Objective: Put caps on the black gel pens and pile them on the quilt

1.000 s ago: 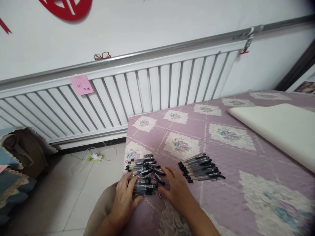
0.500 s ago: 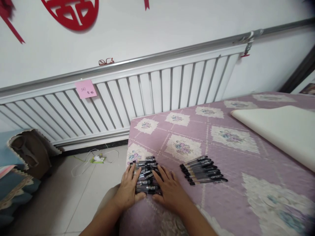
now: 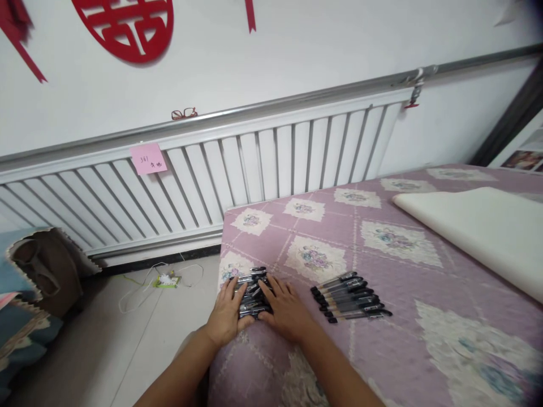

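A pile of clear-barrelled pens with black caps (image 3: 253, 310) lies on the bed's edge between my two hands. My left hand (image 3: 227, 314) rests against the pile's left side, its fingers stretched forward and apart. On the opposite side, my right hand (image 3: 284, 308) touches the pens with spread fingers, and its thumb lies along the near end of the pile. Both hands partly cover the pens. To the right of my right hand, a second group of similar pens (image 3: 352, 297) lies fanned out side by side.
A purple floral cover (image 3: 314, 223) spreads over the bed, with a folded cream sheet (image 3: 475, 220) at right. Behind stands a white radiator (image 3: 263, 164) bearing a pink note (image 3: 148, 159); glasses (image 3: 184, 113) sit above it. A power strip (image 3: 167, 280) with cables lies on the floor.
My hands have drawn slightly closer together, and the pens between them are bunched more tightly. The fanned group at right keeps its arrangement. The camera view has shifted a little.
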`<state>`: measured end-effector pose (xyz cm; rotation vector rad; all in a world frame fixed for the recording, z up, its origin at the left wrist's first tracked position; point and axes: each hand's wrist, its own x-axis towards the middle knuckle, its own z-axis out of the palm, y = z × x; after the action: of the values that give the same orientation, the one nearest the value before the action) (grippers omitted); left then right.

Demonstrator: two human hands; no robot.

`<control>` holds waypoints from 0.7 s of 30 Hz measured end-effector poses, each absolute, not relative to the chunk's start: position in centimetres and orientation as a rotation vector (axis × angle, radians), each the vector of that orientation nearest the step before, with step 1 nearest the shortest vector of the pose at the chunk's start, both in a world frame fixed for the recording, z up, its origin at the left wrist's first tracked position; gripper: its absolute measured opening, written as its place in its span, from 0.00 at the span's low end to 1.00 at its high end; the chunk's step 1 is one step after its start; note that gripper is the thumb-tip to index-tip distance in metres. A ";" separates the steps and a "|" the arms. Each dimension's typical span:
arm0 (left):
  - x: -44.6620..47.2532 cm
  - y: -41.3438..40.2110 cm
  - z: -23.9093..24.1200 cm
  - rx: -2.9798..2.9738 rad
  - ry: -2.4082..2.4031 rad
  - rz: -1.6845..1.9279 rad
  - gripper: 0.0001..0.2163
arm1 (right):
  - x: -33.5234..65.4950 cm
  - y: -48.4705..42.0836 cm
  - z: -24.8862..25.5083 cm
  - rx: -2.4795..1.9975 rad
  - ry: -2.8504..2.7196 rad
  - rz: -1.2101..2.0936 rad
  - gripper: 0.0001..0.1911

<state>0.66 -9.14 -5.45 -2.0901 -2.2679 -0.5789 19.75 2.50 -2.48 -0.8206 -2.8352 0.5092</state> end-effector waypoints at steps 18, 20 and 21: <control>1.6 -9.6 -4.0 -1.833 -2.067 -0.904 0.23 | 21.2 2.9 -4.5 -0.749 -2.351 0.321 0.30; 3.3 -10.1 -4.0 -1.851 -1.997 -0.945 0.21 | 22.5 2.3 -4.9 -0.711 -2.291 0.250 0.28; 4.4 -10.3 -4.0 -1.900 -1.955 -0.966 0.21 | 23.3 2.0 -5.0 -0.705 -2.262 0.218 0.28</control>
<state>4.37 -10.31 -4.01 -1.8999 -1.9550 -0.9665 23.30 2.00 -4.99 -0.7045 -2.2615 0.2177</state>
